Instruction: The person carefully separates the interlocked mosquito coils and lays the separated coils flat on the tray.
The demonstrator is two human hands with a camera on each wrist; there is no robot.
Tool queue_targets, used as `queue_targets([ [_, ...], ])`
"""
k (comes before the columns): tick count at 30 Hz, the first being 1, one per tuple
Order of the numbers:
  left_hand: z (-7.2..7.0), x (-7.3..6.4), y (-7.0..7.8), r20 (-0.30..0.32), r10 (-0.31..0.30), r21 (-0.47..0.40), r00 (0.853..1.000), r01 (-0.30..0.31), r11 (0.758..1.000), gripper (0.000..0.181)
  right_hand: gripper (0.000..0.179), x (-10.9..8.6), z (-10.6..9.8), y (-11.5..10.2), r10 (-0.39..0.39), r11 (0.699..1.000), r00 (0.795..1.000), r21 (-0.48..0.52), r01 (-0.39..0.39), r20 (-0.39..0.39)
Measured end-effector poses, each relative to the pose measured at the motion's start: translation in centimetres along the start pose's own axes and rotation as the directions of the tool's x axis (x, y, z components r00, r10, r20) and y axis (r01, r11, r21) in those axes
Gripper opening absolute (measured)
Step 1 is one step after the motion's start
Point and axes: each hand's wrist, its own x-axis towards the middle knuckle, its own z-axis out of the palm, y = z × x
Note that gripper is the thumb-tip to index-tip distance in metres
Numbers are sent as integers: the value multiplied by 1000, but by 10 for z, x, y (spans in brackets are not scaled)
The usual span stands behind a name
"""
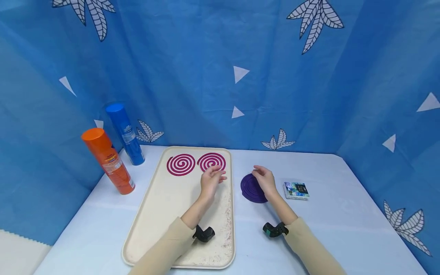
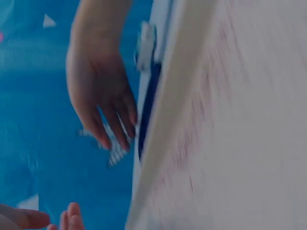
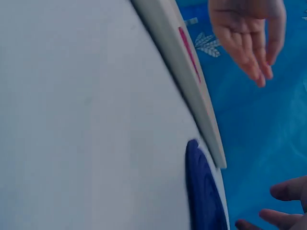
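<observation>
My left hand hovers over the right side of a cream tray, its fingers overlapping a pink mosquito coil in the head view. A second pink mosquito coil lies left of it, near the tray's far end. Outside the tray, my right hand hangs over a dark purple coil with tightly packed rings, on the white table. In the left wrist view the right hand has loose, extended fingers above the purple coil. The right wrist view shows the left hand with nothing in it.
Two spray cans stand left of the tray, an orange one and a blue one behind it. A small patterned box lies right of the right hand. Blue cloth hangs behind the table.
</observation>
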Motion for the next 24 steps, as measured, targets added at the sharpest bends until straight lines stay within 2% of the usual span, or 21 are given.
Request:
queue_targets([
  [3,18,-16,1,107,-47,64,993,41,997,38,43,-4,-11,10,-11,998,1000,-61,11,-8],
  [7,37,-31,-2,238,-137,203,961,89,975,54,47,-8,-21,18,-11,997,999,-81,8,-31],
  [10,47,-39,-6,301,-199,289,933,109,951,63,49,-11,-26,21,4,996,999,-87,-7,-35],
  [13,50,-43,-11,338,-214,306,916,108,946,66,49,-14,-30,21,12,997,999,-77,-16,-46],
  [15,51,-44,-12,347,-202,293,916,100,951,66,48,-16,-33,21,26,999,998,-36,-28,-58],
  [17,51,-44,-14,337,-192,262,922,104,960,65,46,-17,-37,20,55,998,996,30,-53,-66],
  [20,51,-42,-17,306,-184,231,934,114,966,64,45,-17,-41,20,121,984,992,134,-115,-38],
  [24,51,-41,-19,270,-177,211,947,121,970,60,45,-17,-44,21,154,978,988,137,-156,23],
])
